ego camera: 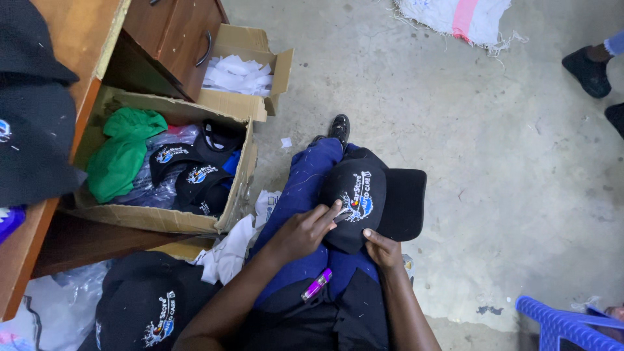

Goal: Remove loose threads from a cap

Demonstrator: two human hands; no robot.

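Observation:
A black cap (374,198) with a coloured embroidered emblem on its front lies on my knee, over blue trousers. My left hand (304,231) rests on the cap's near left side, fingers bunched at the emblem's edge as if pinching something small that I cannot make out. My right hand (383,249) grips the cap's lower rim with thumb on top. A purple lighter (316,285) lies on my lap just below both hands.
A cardboard box (235,188) at left holds several black caps (195,175) and a green cloth (123,156). A smaller box (250,45) of white scraps, a wooden desk (78,39), another cap (153,309), a blue plastic chair (565,325), and another person's shoe (588,68) surround me.

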